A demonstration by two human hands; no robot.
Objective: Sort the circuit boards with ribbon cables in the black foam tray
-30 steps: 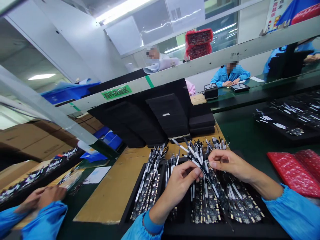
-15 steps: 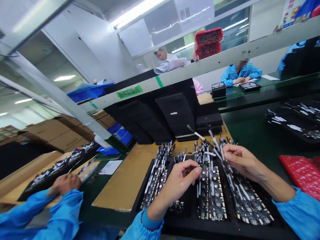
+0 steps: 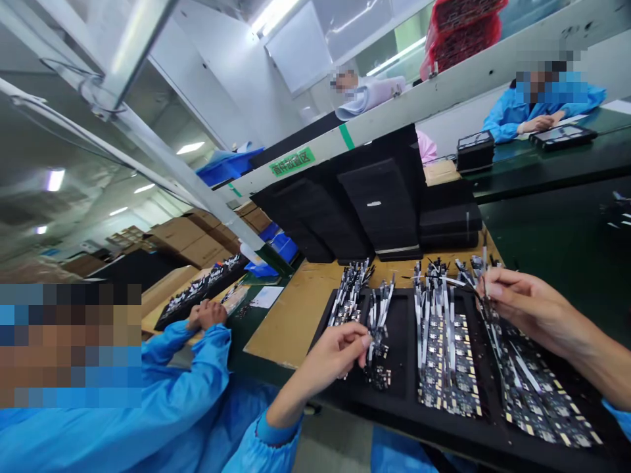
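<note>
A black foam tray (image 3: 401, 387) in front of me holds several rows of small circuit boards (image 3: 446, 368) with white and black flex cables (image 3: 422, 295) standing up from their far ends. My right hand (image 3: 522, 299) is closed in a pinch on a flex cable at the top of the rightmost row, whose boards fan out toward me. My left hand (image 3: 338, 355) has thumb and forefinger pressed together beside the short, sparse row of boards (image 3: 379, 378). Whatever lies between those left fingertips is too small to make out.
Brown cardboard (image 3: 280, 328) lies under the tray. Tall black foam trays (image 3: 379, 203) stand behind it beneath a metal rail (image 3: 320, 157). At left, a co-worker's hands (image 3: 207, 315) rest near another tray of cabled parts (image 3: 202, 289). A further person in blue sits beyond, right.
The view has swung left, bringing more of the co-worker into sight. My left hand has moved left over the tray to the sparse row. My right hand stays pinched at the rightmost row.
</note>
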